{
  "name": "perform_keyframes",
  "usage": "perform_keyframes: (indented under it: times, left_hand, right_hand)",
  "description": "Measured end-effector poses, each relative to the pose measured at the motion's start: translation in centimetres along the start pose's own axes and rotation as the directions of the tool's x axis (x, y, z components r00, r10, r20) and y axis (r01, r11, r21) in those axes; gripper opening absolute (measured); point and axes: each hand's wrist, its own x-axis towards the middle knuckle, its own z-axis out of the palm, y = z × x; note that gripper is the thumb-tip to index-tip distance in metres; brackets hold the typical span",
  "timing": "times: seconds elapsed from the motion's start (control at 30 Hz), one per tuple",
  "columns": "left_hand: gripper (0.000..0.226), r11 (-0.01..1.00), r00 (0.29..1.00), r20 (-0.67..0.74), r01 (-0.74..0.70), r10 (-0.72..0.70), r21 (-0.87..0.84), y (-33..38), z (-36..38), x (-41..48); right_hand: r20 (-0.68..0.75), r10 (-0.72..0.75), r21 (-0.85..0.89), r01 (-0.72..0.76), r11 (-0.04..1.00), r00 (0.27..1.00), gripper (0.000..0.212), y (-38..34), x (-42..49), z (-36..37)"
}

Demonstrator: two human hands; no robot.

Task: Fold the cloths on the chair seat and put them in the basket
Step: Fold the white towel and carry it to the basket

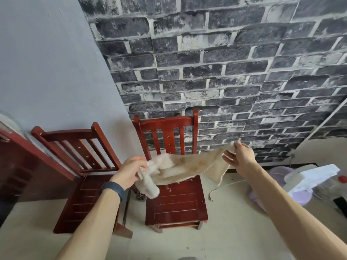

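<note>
A brick-patterned wall (225, 62) is seen filling the upper right, joined at the left by a plain grey wall (47, 62); a pale floor (225, 231) is seen below. Two red-brown wooden chairs are recorded against the walls: the left chair (88, 194), angled toward the grey wall, and the centre chair (178, 203), backed against the brick pattern, its slatted seat largely bare. A white and lilac object (309, 182) is noted on the floor at the right; its kind cannot be told. The cloth (187, 166), beige with a paler fluffy side, is held up and stretched between both hands over the rear part of the centre chair's seat; whether its lower edge touches the seat cannot be told. Its left end is bunched and gripped in the left hand (131, 171), fingers curled round it, a pale fold hanging down over the seat's front left. Its right corner is pinched between thumb and fingers of the right hand (240, 156), raised higher, beside the chair back. A dark wristband (114, 189) is worn on the left wrist. A thin pale cord (221, 186) is seen trailing on the floor just right of the seat
</note>
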Motion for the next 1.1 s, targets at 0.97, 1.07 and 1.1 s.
perform_keyframes:
  times: [0.97,1.07,1.1]
  left_hand:
    - [0.042,0.928,0.930,0.364,0.174,-0.046,-0.328,1.1,3.1,-6.6]
    - [0.038,0.920,0.935,0.353,0.155,-0.019,-0.361,1.0,2.1,-7.3]
    - [0.037,0.917,0.939,0.344,0.149,-0.013,-0.370,0.9,1.7,-7.4]
  right_hand:
    - [0.634,0.678,-0.498,-0.475,0.725,0.372,0.090,15.8,-3.2,6.2]
    - [0.663,0.635,-0.451,-0.465,0.762,0.398,0.076,15.9,-3.4,6.8]
    - [0.665,0.623,-0.436,-0.462,0.772,0.413,0.074,15.9,-3.2,6.9]
